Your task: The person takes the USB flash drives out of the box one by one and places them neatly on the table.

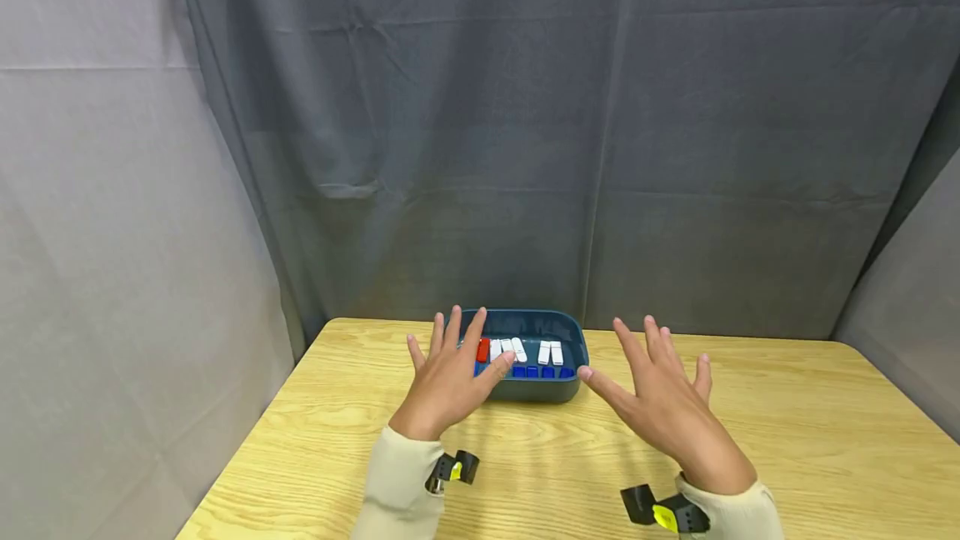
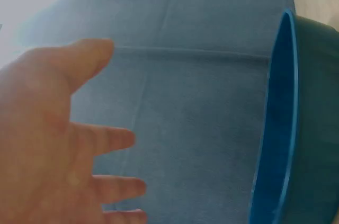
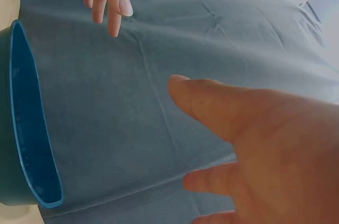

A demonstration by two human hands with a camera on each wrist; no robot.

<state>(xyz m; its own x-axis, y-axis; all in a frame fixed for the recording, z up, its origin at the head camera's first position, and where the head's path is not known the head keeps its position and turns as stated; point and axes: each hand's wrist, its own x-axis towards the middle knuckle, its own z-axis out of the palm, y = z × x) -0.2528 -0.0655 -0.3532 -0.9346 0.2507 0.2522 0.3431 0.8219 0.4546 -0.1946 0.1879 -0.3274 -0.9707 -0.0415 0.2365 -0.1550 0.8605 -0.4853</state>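
Observation:
A dark blue-green rectangular bin [image 1: 532,392] stands on the table. Inside lie several small white blocks [image 1: 557,353], a row of blue blocks [image 1: 532,372] and a red block [image 1: 483,349]. My left hand [image 1: 447,382] hovers with spread fingers in front of the bin's left side, hiding part of its contents. Near the right side of the bin, my right hand [image 1: 667,402] is raised, fingers apart and holding nothing. In the left wrist view the palm [image 2: 42,139] faces the camera, away from the bin wall [image 2: 318,118]. The right wrist view shows both hands bare.
The light wooden table [image 1: 787,423] extends to both sides of the bin. A grey curtain [image 1: 480,148] hangs right behind it, with a pale cloth wall [image 1: 112,273] at the left and another at the right. Each wrist wears a black strap.

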